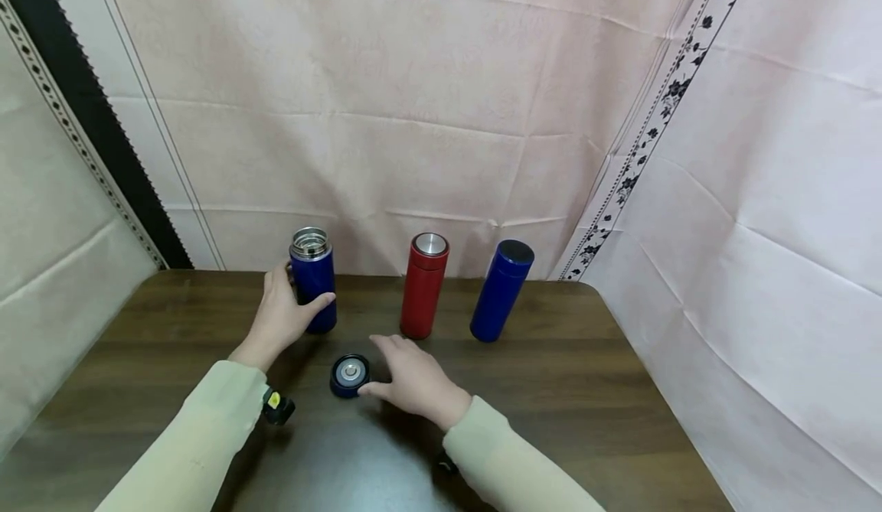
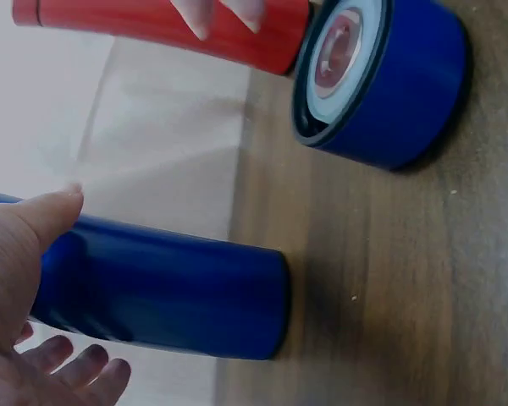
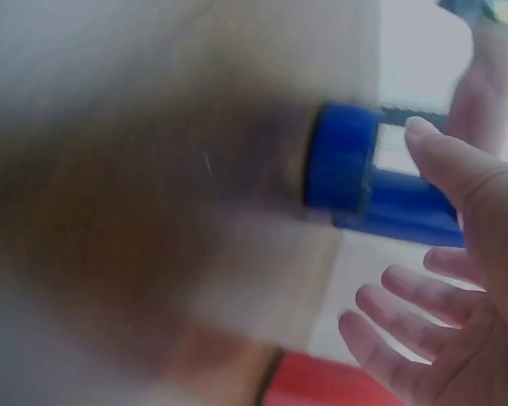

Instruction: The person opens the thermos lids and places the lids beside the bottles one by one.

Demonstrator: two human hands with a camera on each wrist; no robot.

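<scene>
An uncapped blue thermos bottle [image 1: 314,282] stands at the back left of the table, its steel neck showing. My left hand [image 1: 284,309] is around its side, thumb across the front; in the left wrist view the fingertips [image 2: 85,368] appear slightly apart from the bottle. The blue thermos cap [image 1: 349,376] lies upside down on the tabletop, its inner seal facing up. Close to its right side is my right hand [image 1: 413,378], thumb and fingers spread with nothing held. The right wrist view shows these spread fingers [image 3: 406,321] too.
A capped red thermos [image 1: 423,286] stands behind my right hand, and a capped blue thermos [image 1: 501,290] is to its right. The wooden table [image 1: 572,420] ends at cloth-draped walls [image 1: 386,114] behind and on both sides.
</scene>
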